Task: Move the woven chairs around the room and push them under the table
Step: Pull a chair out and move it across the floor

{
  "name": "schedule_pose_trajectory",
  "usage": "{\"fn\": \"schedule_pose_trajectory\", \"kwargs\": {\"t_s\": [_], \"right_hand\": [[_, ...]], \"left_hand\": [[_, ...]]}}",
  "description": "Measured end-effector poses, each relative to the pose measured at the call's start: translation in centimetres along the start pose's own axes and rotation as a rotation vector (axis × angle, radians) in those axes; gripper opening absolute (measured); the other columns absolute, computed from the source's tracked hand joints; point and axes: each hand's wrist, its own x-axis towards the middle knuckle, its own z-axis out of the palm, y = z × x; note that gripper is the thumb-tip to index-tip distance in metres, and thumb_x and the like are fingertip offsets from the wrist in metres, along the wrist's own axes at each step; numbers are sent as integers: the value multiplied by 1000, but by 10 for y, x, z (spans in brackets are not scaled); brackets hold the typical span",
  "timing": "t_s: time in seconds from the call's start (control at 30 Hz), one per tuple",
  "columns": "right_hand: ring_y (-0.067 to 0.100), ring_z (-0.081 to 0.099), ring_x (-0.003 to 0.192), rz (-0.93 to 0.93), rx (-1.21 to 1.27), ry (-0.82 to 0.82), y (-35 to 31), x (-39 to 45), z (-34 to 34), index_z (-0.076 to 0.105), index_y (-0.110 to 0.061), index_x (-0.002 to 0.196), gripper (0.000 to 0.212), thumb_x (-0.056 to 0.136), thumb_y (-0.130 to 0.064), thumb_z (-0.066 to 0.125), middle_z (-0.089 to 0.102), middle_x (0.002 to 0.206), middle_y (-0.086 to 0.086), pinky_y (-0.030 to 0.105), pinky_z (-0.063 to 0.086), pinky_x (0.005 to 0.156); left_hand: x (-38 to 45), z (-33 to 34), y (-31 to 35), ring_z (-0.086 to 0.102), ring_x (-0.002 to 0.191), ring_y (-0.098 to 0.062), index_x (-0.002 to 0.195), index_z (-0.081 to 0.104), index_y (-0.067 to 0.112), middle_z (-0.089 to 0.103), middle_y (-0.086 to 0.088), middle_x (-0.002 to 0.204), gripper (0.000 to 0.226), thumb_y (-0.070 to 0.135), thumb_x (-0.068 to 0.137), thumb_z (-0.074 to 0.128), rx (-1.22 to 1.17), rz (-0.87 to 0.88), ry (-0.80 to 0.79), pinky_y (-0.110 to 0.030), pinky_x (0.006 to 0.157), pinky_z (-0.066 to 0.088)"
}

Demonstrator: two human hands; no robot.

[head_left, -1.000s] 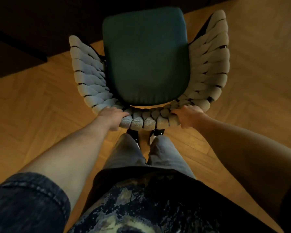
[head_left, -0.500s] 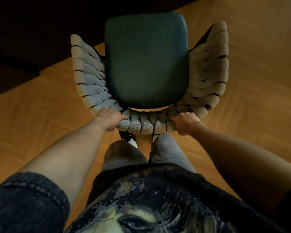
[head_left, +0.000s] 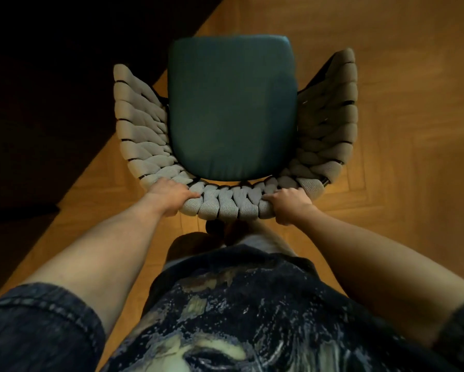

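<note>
Chair [head_left: 232,108]: on the wood floor [head_left: 399,130], front edge now nearer the dark tabletop [head_left: 64,63] than a second ago, angled toward it.
Left hand [head_left: 169,196], right hand [head_left: 288,205]: fingers curled round the woven back rim, grip unchanged.
Status: chair advancing, not yet under.

A wooden herringbone floor [head_left: 386,76] carries the woven chair [head_left: 134,135], beside a dark area [head_left: 64,76].
</note>
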Motion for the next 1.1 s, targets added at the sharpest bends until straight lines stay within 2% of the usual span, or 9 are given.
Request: {"fn": "schedule_pose_trajectory", "kwargs": {"t_s": [0.3, 0.53, 0.7, 0.87, 1.0, 1.1], "right_hand": [[29, 58, 123, 123, 278, -9, -17, 2, 4, 45, -41, 146, 57, 95, -18, 51, 60, 134, 2, 48, 41, 100], [27, 59, 122, 269, 449, -1, -56, 2, -6, 46, -41, 146, 57, 94, -19, 54, 61, 134, 0, 48, 40, 101], [26, 59, 121, 380, 611, 11, -94, 11, -16, 48, -39, 145, 52, 96, -23, 55, 63, 132, -2, 48, 40, 102], [25, 58, 122, 483, 725, 18, -125, 19, -25, 37, -43, 153, 69, 92, -20, 59, 61, 135, -4, 43, 44, 93], [23, 57, 123, 568, 854, 36, -137, 25, -33, 37, -42, 153, 67, 93, -22, 57, 61, 136, -4, 41, 44, 87], [24, 57, 123, 627, 955, 67, -147, 31, -38, 38, -44, 153, 66, 92, -23, 54, 61, 135, -3, 42, 44, 88]], "left_hand": [[31, -44, -41, 53, 129, -24, 149, 32, 51, 56, 5, 140, 69, 13, 96, 53, 203, 124, -9, -43, 106, 41], [52, -83, -78, 50, 133, -23, 151, 31, 49, 53, 5, 143, 69, 19, 95, 59, 383, 261, -41, -44, 110, 39], [70, -110, -109, 48, 136, -22, 152, 31, 47, 50, 5, 148, 67, 18, 97, 54, 562, 373, -31, -43, 107, 39], [86, -148, -120, 47, 136, -24, 153, 29, 48, 48, 3, 149, 66, 20, 98, 55, 755, 472, -34, -45, 109, 40], [104, -182, -115, 48, 136, -24, 153, 28, 47, 47, 3, 151, 65, 21, 100, 53, 873, 535, -43, -45, 108, 40], [119, -204, -111, 50, 134, -23, 153, 28, 49, 50, 4, 149, 62, 22, 101, 49, 962, 581, -43, -43, 106, 40]]}}
